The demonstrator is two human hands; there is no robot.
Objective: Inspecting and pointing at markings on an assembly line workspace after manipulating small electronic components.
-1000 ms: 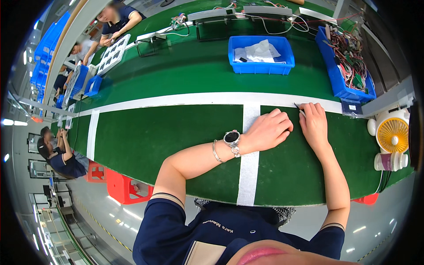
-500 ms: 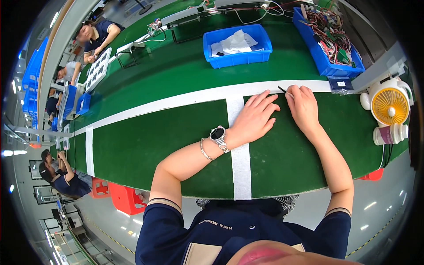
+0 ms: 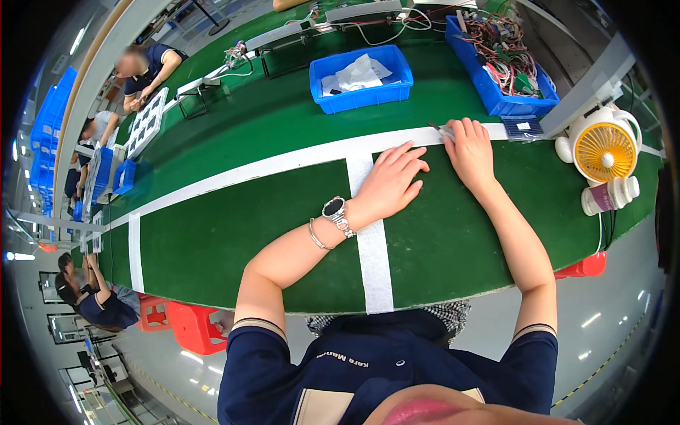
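My left hand lies palm down on the green tabletop, fingers stretched out and slightly apart, holding nothing. It rests where a white strip running toward me meets the long white strip that crosses the table. To its right, my right hand is closed on a slim pointed tool. The tool's dark tip points left over the long strip, with a greyish part behind it. My fingers hide the remainder, so its kind cannot be made out.
Beyond my hands stands a blue bin with crumpled white material. A larger blue bin of tangled wires is at the back right. Beside a post sit a yellow-and-white fan and a white bottle. Other people work along the left.
The whole view has shifted slightly. My right fingers have moved a little around the tool, and more of its greyish part shows. My left hand stays flat on the table.
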